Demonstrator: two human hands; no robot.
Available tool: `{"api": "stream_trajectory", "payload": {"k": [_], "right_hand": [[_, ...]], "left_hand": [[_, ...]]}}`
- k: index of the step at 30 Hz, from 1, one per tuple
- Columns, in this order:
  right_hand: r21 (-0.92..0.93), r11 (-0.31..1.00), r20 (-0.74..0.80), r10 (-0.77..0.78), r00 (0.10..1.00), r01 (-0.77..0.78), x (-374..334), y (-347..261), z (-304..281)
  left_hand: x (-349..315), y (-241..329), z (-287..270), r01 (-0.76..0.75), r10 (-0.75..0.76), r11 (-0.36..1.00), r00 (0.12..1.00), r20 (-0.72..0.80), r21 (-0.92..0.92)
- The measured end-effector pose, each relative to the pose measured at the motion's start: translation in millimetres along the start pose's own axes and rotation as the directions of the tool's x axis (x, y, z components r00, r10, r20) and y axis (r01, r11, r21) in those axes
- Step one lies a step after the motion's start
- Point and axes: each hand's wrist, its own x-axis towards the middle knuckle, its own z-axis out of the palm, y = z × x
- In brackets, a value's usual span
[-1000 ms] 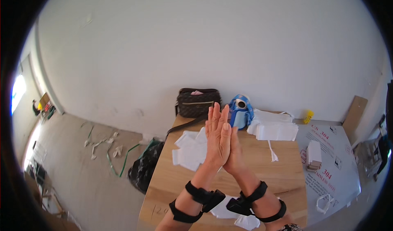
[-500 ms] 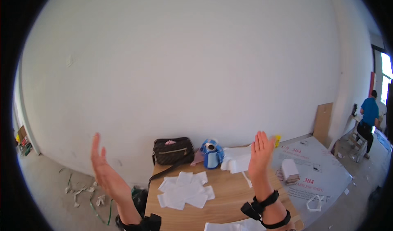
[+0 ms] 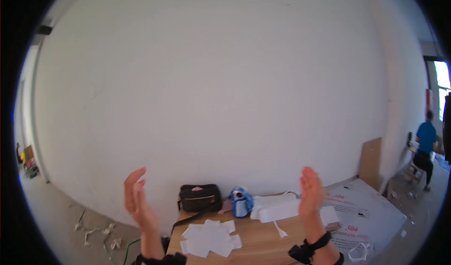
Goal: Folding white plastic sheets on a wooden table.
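My left hand (image 3: 140,204) is raised in the air left of the wooden table (image 3: 256,240), fingers loosely bent and apart, with nothing in it. On the other side, my right hand (image 3: 310,197) stands upright above the table's right part, its fingers stretched out and holding nothing. Black straps circle both wrists. Between the hands, spread over the table, lies an overlapping pile of white flat pieces (image 3: 210,238), whose material I cannot make out. Neither hand touches anything.
At the table's back stand a dark shoulder bag (image 3: 200,199), a blue-and-white object (image 3: 240,203) and white folded material (image 3: 275,207). A printed grey sheet (image 3: 376,215) covers floor to the right. White scraps (image 3: 98,234) litter the left floor. A person in blue (image 3: 426,138) sits far right.
My left hand has moved right and its fingers have bent more. My right hand has shifted slightly right. The view has tilted up, so the table sits lower.
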Motion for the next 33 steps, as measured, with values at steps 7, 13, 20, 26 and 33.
{"api": "stream_trajectory", "payload": {"k": [7, 13, 20, 26, 33], "right_hand": [[0.083, 0.986, -0.096, 0.150, 0.984, -0.142, -15.1, -34.2, -20.1], [-0.040, 0.997, -0.255, 0.052, 0.966, -0.064, -27.7, -98.9, -80.3], [-0.038, 0.995, -0.333, -0.096, 0.938, 0.088, -36.5, -190.2, -103.6], [-0.131, 0.968, -0.367, -0.248, 0.897, 0.214, -56.5, -270.2, -128.0], [-0.209, 0.914, -0.413, -0.406, 0.815, 0.349, -101.3, -360.6, -170.9]], "left_hand": [[-34.8, 45.9, 20.4, 0.125, -0.120, 0.992, 0.985, 0.124, -0.035], [-60.4, 78.8, 41.7, 0.197, -0.145, 0.958, 0.960, 0.240, -0.209], [-51.1, 103.2, 58.1, 0.185, -0.126, 0.927, 0.973, 0.193, -0.325], [-58.3, 146.8, 97.4, 0.202, -0.096, 0.838, 0.969, 0.228, -0.507], [-81.4, 214.0, 121.7, 0.286, -0.132, 0.724, 0.950, 0.282, -0.627]]}}
